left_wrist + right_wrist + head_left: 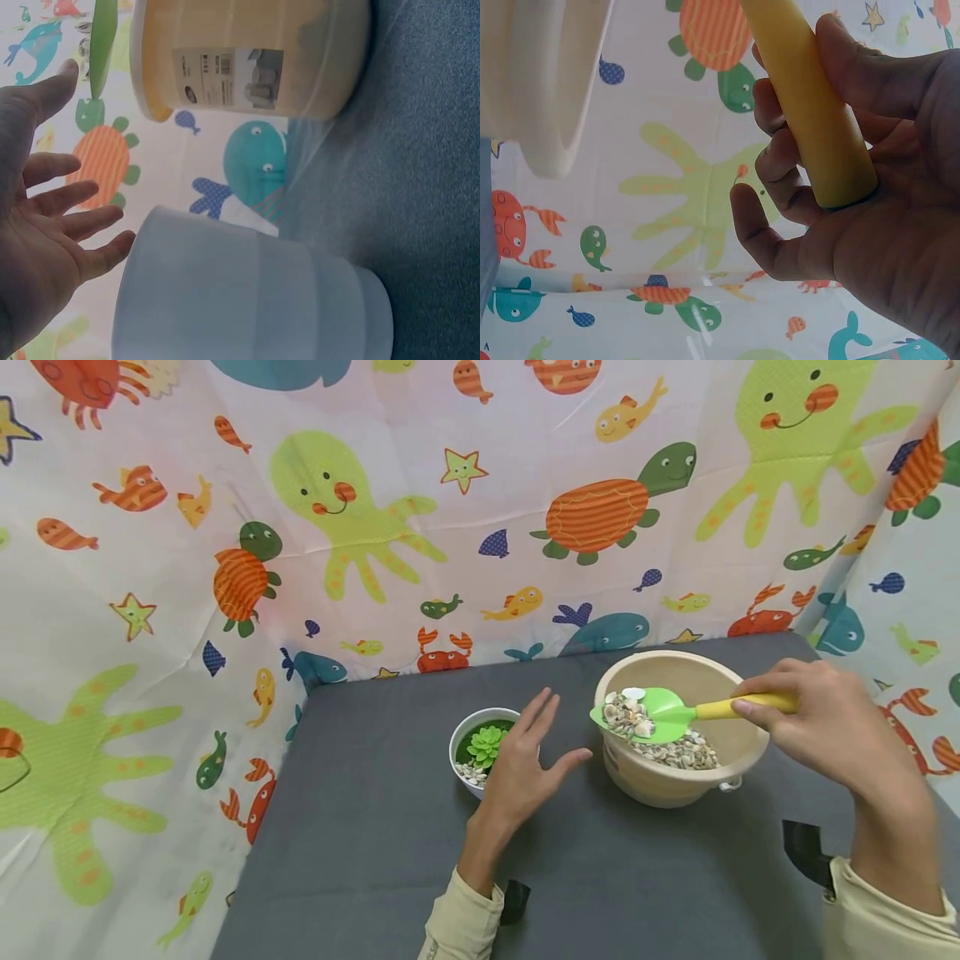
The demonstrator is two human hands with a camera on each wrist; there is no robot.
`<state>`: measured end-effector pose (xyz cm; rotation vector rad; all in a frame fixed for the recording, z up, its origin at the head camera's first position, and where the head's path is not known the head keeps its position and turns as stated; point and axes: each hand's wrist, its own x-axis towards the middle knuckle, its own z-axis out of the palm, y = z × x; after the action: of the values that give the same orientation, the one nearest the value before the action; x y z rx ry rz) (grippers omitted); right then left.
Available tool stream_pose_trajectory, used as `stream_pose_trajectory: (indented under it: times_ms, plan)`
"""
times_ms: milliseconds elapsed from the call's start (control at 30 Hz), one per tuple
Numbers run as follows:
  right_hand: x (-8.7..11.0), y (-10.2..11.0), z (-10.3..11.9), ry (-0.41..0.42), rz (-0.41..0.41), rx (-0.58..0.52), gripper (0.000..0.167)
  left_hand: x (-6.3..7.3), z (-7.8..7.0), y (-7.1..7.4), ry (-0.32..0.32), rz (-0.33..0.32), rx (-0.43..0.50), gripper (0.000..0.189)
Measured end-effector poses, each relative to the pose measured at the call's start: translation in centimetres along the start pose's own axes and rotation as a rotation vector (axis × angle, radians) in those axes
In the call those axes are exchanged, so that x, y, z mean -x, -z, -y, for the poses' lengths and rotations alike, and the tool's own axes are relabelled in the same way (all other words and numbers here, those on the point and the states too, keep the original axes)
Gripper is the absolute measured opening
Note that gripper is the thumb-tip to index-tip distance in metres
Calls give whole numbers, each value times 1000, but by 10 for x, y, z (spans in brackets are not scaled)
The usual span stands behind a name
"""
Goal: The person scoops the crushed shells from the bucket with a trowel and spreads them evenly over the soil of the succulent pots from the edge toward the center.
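My right hand [832, 714] grips the yellow handle [810, 105] of a toy shovel with a green blade [670, 717]. Small shells and pebbles [628, 713] lie heaped on the blade, which is held over the left side of a cream bucket [738, 756]. More shell gravel [678, 752] covers the bucket's bottom. My left hand [521, 768] has its fingers spread beside a white pot [454, 752], partly covering it in the head view. Inside that pot are a green succulent [487, 745] and some pale pebbles [471, 773]. From the left wrist, fingertips show near the white pot's rim [154, 225].
Both containers stand on a dark grey cloth-covered table [360, 827]. A sea-animal printed curtain [495, 468] hangs behind and along both sides. The bucket carries a printed label [229, 77], and a white handle end [731, 784] sticks out low on its right.
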<state>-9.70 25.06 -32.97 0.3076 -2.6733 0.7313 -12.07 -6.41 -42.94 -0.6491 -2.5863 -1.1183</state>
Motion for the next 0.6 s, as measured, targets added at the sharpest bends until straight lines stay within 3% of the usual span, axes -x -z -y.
stream_pose_trajectory:
  times_ms: [600]
  plan:
    - [-3,-14,9,8,49,-50,16,4,7,9,33,-42,-5,75]
